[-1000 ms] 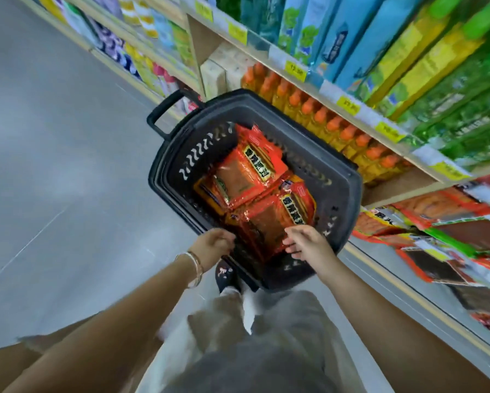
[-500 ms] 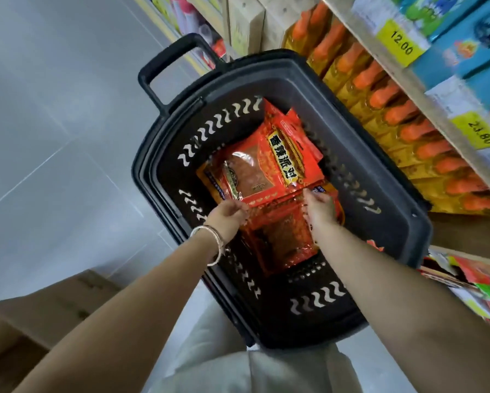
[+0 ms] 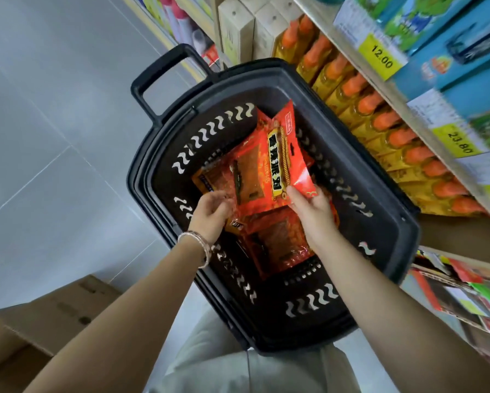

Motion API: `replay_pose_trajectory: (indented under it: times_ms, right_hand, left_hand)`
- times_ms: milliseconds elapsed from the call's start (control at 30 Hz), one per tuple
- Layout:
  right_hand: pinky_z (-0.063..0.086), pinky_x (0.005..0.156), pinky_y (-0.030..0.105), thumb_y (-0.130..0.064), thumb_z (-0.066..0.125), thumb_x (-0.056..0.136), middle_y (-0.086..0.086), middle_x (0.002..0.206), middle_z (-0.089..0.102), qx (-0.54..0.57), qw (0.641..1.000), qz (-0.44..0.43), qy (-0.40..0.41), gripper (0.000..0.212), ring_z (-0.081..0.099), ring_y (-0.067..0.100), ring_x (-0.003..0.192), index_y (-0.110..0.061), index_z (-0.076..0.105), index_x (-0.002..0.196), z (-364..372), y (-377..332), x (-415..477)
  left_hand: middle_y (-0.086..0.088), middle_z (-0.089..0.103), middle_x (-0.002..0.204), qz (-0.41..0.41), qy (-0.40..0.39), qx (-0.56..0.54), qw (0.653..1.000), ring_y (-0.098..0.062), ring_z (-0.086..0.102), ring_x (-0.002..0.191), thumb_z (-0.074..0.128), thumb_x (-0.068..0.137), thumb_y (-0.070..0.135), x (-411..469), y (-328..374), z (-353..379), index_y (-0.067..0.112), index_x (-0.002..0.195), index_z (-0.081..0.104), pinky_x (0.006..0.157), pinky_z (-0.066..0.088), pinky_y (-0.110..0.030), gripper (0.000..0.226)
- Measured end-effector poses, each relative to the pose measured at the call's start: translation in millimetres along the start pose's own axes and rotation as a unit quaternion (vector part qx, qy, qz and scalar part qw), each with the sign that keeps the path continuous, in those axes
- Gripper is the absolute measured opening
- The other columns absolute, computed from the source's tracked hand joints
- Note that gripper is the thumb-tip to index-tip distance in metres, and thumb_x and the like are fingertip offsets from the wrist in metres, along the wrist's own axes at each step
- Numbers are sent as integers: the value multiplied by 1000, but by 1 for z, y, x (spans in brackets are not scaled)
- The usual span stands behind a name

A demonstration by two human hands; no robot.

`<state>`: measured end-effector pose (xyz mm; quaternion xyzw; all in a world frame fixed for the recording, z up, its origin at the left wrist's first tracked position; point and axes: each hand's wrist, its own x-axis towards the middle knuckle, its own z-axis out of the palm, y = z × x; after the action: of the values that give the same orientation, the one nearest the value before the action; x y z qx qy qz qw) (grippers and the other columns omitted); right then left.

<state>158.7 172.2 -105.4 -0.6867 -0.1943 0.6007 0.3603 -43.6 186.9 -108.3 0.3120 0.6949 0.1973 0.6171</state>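
Note:
A black shopping basket (image 3: 385, 177) with a pull handle (image 3: 164, 69) stands on the floor below me, holding several red-orange snack packets. My right hand (image 3: 312, 211) pinches the near corner of the top packet (image 3: 278, 160), which is tilted up above the others. My left hand (image 3: 209, 214), a bracelet on its wrist, holds the packet's left edge with curled fingers. Another packet (image 3: 278, 248) lies flat underneath, partly hidden by my hands.
A shop shelf (image 3: 402, 95) runs along the right with orange-capped bottles (image 3: 380, 123), pale boxes (image 3: 246, 26) and yellow price tags (image 3: 380, 56). Lower right hold more snack packets (image 3: 465, 296). A cardboard box (image 3: 53, 316) sits at lower left on the grey tiled floor (image 3: 53, 137).
The camera has come closer over the basket. Both hands have gone from the lower packet to the top one and raised its near end.

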Motion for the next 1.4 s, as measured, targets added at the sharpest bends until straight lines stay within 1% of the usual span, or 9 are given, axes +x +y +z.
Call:
replay_pose_trajectory:
  times_ms: [100,300,433,567,667,767,1000,1167,1400]
  right_hand:
    - [43,101,35,-33,72,76,-1,122,66,141,988,32,-46,44,59,17,117,-23,62,117,-8,-11,-20]
    - [54,75,29,-24,66,81,0,106,72,97,983,95,-126,25,70,17,96,-30,67,106,-19,-24,-42]
    - [57,73,31,-30,67,80,0,103,73,58,980,119,-149,19,70,18,94,-34,69,99,-20,-21,-36]
    - [49,93,41,-56,64,77,-1,113,67,-29,995,90,-30,37,63,20,108,-31,61,104,-21,-8,-12]
    - [52,82,28,-35,58,92,-4,112,63,-26,996,65,50,19,65,14,100,-31,55,110,-26,4,19]
    - [50,87,33,-33,54,94,-9,116,59,-78,993,58,66,44,63,12,101,-34,40,136,-22,7,52]
    - [49,95,40,-42,56,92,5,120,64,-163,975,58,140,40,60,23,107,-15,60,121,1,10,91]
    - [45,100,52,-43,50,95,12,127,59,-209,970,64,109,47,56,31,117,-10,52,127,-11,13,58]
    - [43,76,33,-36,39,101,3,99,63,-263,949,-39,172,33,63,29,99,-12,51,119,-37,31,-62]
  left_hand:
    - [11,54,120,14,-14,-11,1000,1,59,102,65,79,50,1,20,-11,23,134,40,83,51,-24,66]
    - [5,39,142,39,-171,31,984,-12,44,124,80,42,67,15,59,-17,29,148,14,99,42,-35,131]
    - [-5,69,109,3,-240,15,971,-23,66,101,79,55,60,20,56,-17,14,118,57,95,49,-39,81]
    - [0,74,87,-34,-62,-1,997,-23,71,82,73,66,56,13,34,-18,18,94,65,76,57,-37,47]
    - [0,70,88,-53,37,-9,998,-17,67,77,70,78,45,8,16,-9,20,87,60,61,52,-23,28]
    - [3,67,82,-69,81,-34,994,-9,64,69,71,79,41,10,12,-2,18,87,60,47,47,-13,26]
    - [4,69,92,-81,26,1,996,-12,67,81,72,72,53,11,6,-6,20,96,60,68,52,-25,43]
    - [0,69,91,-55,-12,-13,998,-10,70,70,64,85,30,3,7,-10,19,95,58,60,54,-24,16]
    - [-6,67,104,5,-21,40,999,-22,65,92,64,87,33,-37,22,-27,16,103,59,82,53,-35,24]
